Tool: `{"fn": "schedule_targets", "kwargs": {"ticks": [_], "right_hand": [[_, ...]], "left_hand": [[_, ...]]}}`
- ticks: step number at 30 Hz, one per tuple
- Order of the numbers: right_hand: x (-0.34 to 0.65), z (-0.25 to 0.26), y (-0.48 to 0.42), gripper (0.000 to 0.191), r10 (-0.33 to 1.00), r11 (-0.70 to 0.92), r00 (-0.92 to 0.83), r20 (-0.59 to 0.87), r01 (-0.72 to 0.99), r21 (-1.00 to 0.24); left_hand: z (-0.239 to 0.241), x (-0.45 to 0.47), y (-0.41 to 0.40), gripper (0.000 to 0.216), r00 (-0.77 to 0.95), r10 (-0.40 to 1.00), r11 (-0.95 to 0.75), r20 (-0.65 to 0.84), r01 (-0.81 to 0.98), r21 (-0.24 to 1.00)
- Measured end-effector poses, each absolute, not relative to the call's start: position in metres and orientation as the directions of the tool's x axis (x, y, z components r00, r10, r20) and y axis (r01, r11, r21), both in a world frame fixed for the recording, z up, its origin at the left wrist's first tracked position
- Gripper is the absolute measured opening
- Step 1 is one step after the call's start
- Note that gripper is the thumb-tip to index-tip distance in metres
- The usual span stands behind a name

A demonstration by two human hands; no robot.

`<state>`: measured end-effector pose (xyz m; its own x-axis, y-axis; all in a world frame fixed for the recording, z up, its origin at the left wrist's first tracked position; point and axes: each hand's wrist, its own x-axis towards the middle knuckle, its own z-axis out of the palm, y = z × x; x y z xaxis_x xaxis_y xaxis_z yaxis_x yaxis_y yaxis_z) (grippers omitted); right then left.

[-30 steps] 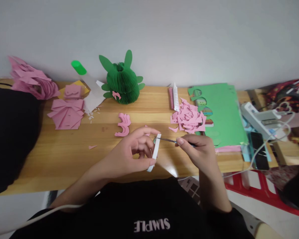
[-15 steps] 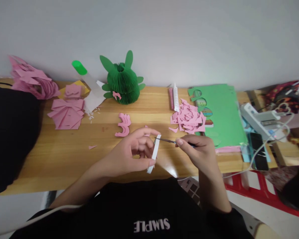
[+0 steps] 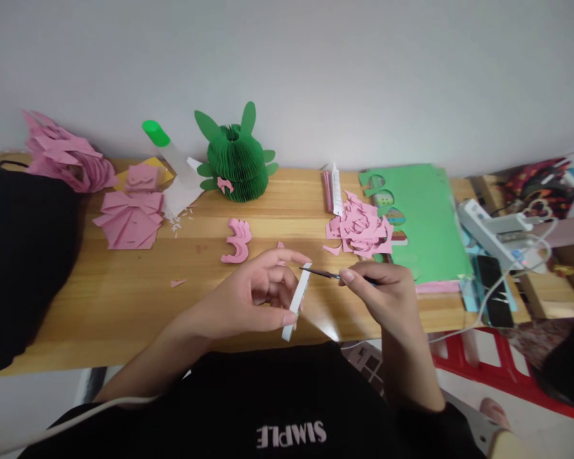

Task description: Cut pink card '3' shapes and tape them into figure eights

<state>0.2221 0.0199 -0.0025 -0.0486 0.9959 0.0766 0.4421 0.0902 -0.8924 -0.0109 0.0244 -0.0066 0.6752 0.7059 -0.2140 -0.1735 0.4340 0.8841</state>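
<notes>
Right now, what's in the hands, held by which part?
Left hand: white strip, index finger at upper end, thumb near lower end. Right hand: thin tool, toward the end away from the strip.

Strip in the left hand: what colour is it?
Mostly white; the strip shows best in the head view.

Gap between green figure (image 3: pixel 236 164) and tubes (image 3: pixel 336 190)

A plain grey wall (image 3: pixel 316 76) backs the wooden table (image 3: pixel 124 299). Light reflects near its front edge. A red slatted frame (image 3: pixel 530 390) occupies the lower right.
</notes>
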Motion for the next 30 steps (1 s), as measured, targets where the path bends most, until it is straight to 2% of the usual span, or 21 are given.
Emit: {"fn": "schedule_targets", "kwargs": {"ticks": [11,14,16,18,20,22,25,30], "right_hand": [[0.228,-0.002,0.019,0.027,0.993,0.109,-0.095,0.074,0.433,-0.895],[0.234,-0.008,0.019,0.03,0.994,0.094,-0.09,0.06,0.443,-0.892],[0.24,-0.015,0.017,0.031,0.997,0.069,-0.071,0.039,0.488,-0.87],[0.245,-0.023,0.015,0.033,0.999,0.035,-0.046,0.011,0.546,-0.837],[0.249,-0.032,0.012,0.039,0.999,-0.003,-0.027,-0.022,0.571,-0.821],[0.249,-0.039,0.011,0.045,0.998,-0.045,-0.013,-0.063,0.567,-0.823],[0.245,-0.051,0.013,0.05,0.993,-0.103,0.012,-0.118,0.587,-0.803],[0.235,-0.07,0.015,0.053,0.983,-0.183,0.108,-0.147,0.546,-0.818]], "left_hand": [[-0.009,-0.01,0.023,0.057,0.727,0.662,0.512,-0.181,-0.262,0.818],[-0.008,-0.019,0.021,0.059,0.688,0.703,0.442,-0.18,-0.225,0.868],[-0.008,-0.036,0.016,0.06,0.574,0.797,0.308,-0.187,-0.12,0.944],[-0.009,-0.061,0.009,0.059,0.357,0.909,0.175,-0.216,0.143,0.974],[-0.013,-0.09,0.001,0.058,0.097,0.974,0.145,-0.204,0.427,0.892],[-0.019,-0.118,-0.007,0.06,-0.092,0.973,0.223,-0.213,0.627,0.747],[-0.032,-0.149,-0.015,0.058,-0.203,0.948,0.313,-0.246,0.74,0.595],[-0.044,-0.158,-0.018,0.043,-0.307,0.951,0.268,-0.025,0.786,0.556]]}}
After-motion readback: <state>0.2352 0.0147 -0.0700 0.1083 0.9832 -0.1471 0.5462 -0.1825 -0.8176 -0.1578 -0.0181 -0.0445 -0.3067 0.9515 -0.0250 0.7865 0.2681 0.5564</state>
